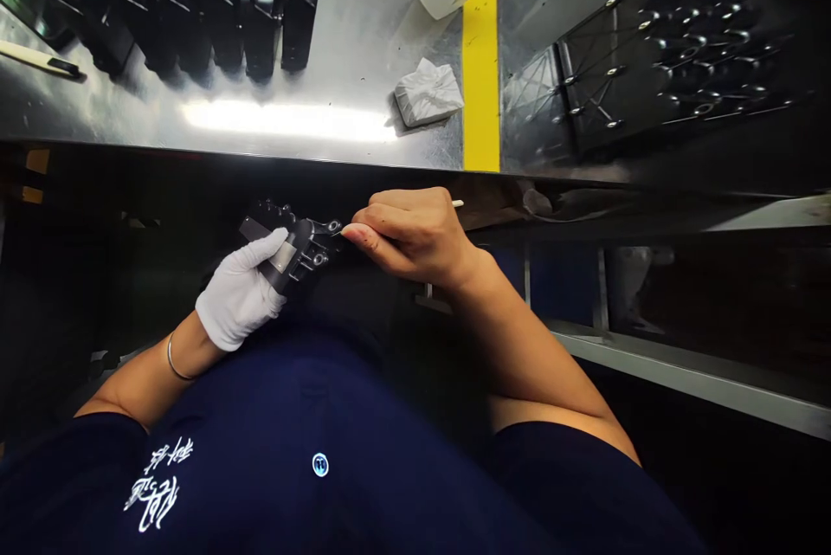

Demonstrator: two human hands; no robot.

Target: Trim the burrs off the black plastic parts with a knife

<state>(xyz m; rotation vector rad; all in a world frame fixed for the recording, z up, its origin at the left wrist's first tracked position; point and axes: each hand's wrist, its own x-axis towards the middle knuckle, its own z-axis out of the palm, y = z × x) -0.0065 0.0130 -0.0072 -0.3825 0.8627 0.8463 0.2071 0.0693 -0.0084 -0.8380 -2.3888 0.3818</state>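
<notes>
Tabletop point(363, 44) — left hand point(239, 293) grips black part point(300, 240).

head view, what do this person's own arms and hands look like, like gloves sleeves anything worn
The left hand wears a white glove ending at the wrist, with a thin silvery bangle just above it. The right hand is ungloved. The left sleeve and right sleeve are dark navy and short.
</notes>
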